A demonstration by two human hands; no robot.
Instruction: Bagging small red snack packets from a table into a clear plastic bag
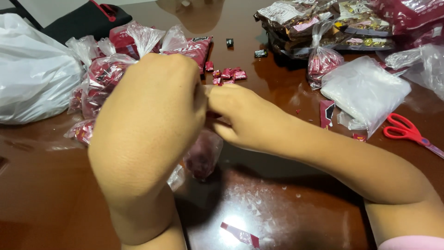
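My left hand [148, 125] and my right hand [247, 118] meet close to the camera over a dark brown table [46, 185]. Between them hangs a small clear plastic bag [203, 155] filled with red wrapped candies. Both hands pinch the bag's top, and the left hand hides most of the grip. Behind the hands lie several loose red candies [226, 74] beside an opened red candy packet [194, 46].
Several tied clear bags of red candies [104, 74] lie at the left by a big white plastic bag [32, 69]. Empty clear bags [365, 90], red scissors [407, 129], a stack of candy packets [323, 23] and a red wrapper scrap [240, 234] are around.
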